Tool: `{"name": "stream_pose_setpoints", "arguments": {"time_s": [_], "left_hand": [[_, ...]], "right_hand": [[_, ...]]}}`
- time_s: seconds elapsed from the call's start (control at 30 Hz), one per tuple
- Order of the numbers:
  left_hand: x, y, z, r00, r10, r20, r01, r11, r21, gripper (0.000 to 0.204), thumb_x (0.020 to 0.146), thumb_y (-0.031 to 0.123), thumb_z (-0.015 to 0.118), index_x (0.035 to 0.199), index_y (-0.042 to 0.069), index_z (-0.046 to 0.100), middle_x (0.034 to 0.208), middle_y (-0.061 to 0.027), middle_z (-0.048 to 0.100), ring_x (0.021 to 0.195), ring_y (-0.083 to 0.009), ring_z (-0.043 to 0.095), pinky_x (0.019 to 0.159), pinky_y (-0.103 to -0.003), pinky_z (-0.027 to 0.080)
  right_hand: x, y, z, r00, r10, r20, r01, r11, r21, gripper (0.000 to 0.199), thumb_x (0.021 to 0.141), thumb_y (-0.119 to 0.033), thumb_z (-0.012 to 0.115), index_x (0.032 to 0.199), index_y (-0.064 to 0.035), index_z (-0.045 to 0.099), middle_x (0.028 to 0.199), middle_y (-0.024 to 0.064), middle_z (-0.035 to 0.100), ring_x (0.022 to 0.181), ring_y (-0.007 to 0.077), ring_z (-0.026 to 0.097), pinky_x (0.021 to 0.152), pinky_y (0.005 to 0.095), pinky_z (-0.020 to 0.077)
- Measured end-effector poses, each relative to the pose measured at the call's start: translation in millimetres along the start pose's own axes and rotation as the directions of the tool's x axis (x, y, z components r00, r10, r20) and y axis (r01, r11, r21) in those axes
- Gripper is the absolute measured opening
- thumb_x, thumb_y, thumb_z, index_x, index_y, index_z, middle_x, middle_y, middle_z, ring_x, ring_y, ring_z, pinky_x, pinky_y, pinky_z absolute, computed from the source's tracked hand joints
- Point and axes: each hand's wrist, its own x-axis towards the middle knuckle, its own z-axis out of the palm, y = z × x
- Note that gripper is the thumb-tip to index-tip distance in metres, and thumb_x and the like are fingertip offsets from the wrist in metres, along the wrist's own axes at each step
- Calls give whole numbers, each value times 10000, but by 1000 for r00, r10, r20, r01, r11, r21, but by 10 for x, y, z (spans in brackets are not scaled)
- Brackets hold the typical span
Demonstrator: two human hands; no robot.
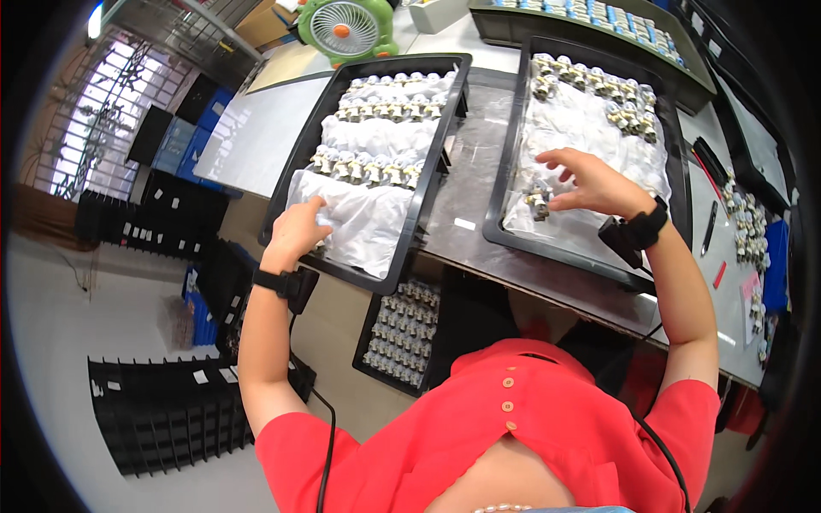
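My left hand [298,229] rests on the white cloth near the front corner of the left black tray [287,168], fingers curled on the fabric. Rows of small white-and-metal parts [368,168] lie across that tray beyond it. My right hand [592,182] hovers over the right black tray [513,154], fingers spread, touching a small cluster of the same parts [538,200] on its white liner. More of these parts [633,120] line that tray's far end. Both wrists wear black bands.
A green fan [345,28] stands at the back. Under the table edge another black tray of parts [402,332] sits low. A pen [709,226] and loose parts [746,224] lie to the right. Black slotted crates [162,415] stand on the floor at left.
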Motion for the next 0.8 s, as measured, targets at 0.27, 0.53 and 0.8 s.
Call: {"name": "stream_pose_setpoints", "arguments": {"time_s": [0.27, 0.53, 0.8], "left_hand": [[-286, 256, 42, 923, 83, -377, -270, 837, -476, 278, 785, 152, 702, 1034, 43, 641, 685, -80, 589, 603, -162, 551, 593, -299, 462], [22, -714, 457, 804, -185, -565, -69, 915, -398, 241, 781, 158, 659, 999, 57, 668, 925, -134, 640, 860, -270, 617, 778, -364, 490], [136, -780, 659, 741, -338, -580, 10, 869, -495, 170, 795, 235, 622, 904, 122, 687, 906, -64, 674, 859, -235, 624, 877, -409, 409]], "right_hand": [[134, 7, 368, 994, -48, 101, 69, 973, -219, 549, 616, -232, 763, 1108, -61, 587, 1031, 197, 514, 928, 355, 557, 821, 379, 472], [248, -879, -47, 988, 92, 125, -129, 934, 334, 415, 695, -171, 729, 1065, -64, 576, 981, 22, 527, 796, 103, 482, 740, 242, 413], [1385, -1681, 1076, 833, -437, 339, 499, 858, -119, 500, 645, -286, 743, 1068, -34, 655, 983, 194, 600, 982, 351, 557, 861, 388, 467]]}}
